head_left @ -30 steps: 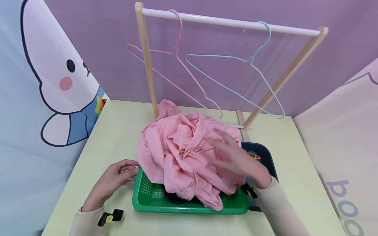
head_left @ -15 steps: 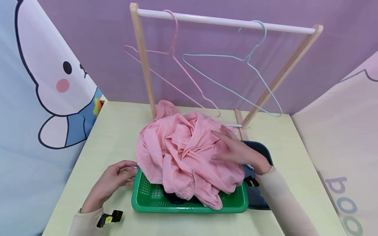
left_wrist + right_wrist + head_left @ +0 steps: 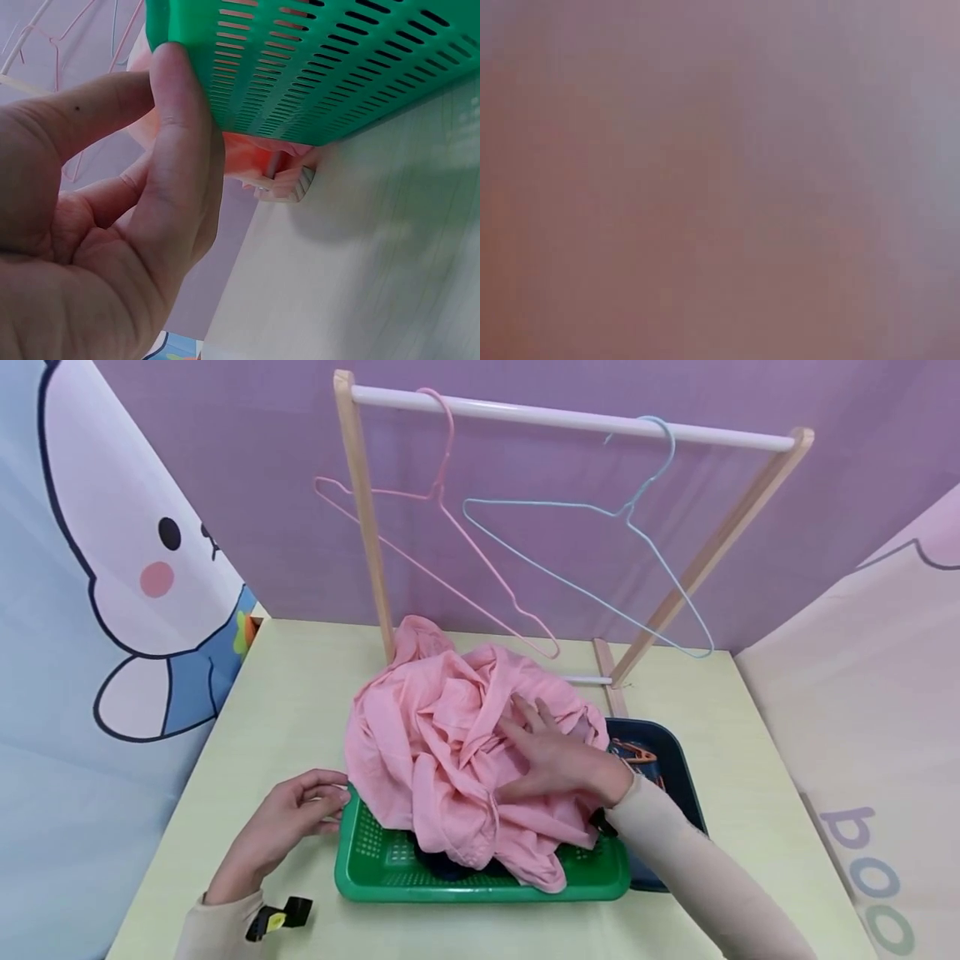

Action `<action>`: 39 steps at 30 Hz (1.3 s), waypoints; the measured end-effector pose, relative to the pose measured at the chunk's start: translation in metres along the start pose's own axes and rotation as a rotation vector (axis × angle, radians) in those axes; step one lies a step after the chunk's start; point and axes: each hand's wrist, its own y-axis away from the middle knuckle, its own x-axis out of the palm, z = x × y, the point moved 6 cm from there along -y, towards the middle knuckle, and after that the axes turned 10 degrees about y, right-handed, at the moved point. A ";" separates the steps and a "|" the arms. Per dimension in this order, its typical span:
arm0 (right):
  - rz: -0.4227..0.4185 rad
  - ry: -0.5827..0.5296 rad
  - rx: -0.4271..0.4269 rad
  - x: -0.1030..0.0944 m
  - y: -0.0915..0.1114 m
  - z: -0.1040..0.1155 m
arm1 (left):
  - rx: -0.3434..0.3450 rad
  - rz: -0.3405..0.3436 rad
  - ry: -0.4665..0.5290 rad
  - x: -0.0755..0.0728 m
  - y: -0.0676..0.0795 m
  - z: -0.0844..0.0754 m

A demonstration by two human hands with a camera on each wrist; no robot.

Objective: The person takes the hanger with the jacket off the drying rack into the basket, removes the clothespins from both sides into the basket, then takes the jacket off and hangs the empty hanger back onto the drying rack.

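Note:
A crumpled pink garment (image 3: 450, 727), its exact kind hidden by the folds, is heaped over a green plastic basket (image 3: 480, 893) with slotted walls. My right hand (image 3: 558, 764) lies on the right part of the heap, fingers spread over the cloth. At the basket's left end is my left hand (image 3: 288, 814), its loosely bent fingers touching the rim from outside. The left wrist view shows one of those fingertips (image 3: 174, 64) against the corner of the basket. Something dark lies under the garment inside the basket. The right wrist view is only a blur.
A dark blue bin (image 3: 667, 735) with orange-edged items stands right of the basket, partly behind my right arm. Behind is a wooden rack with a white bar (image 3: 540, 414), carrying a pink hanger (image 3: 442, 502) and a light blue hanger (image 3: 630, 510).
My right hand has come left and down from above the garment's right side onto its folds. More of the dark blue bin shows. The left hand stays at the basket rim.

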 end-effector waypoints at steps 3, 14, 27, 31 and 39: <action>0.023 -0.008 -0.043 0.012 -0.005 0.011 | -0.003 0.000 0.002 0.000 0.001 0.000; 0.071 0.172 -0.062 0.040 -0.019 0.029 | 0.002 -0.010 0.010 -0.002 0.003 0.003; -0.052 0.205 -0.028 -0.011 0.009 0.036 | 0.004 -0.007 0.009 0.000 0.000 0.002; -0.127 0.307 -0.007 -0.036 0.009 0.049 | 0.008 -0.006 0.011 0.000 0.000 0.002; -0.139 0.504 -0.221 -0.056 -0.045 0.109 | 0.010 0.002 0.013 0.000 0.000 0.002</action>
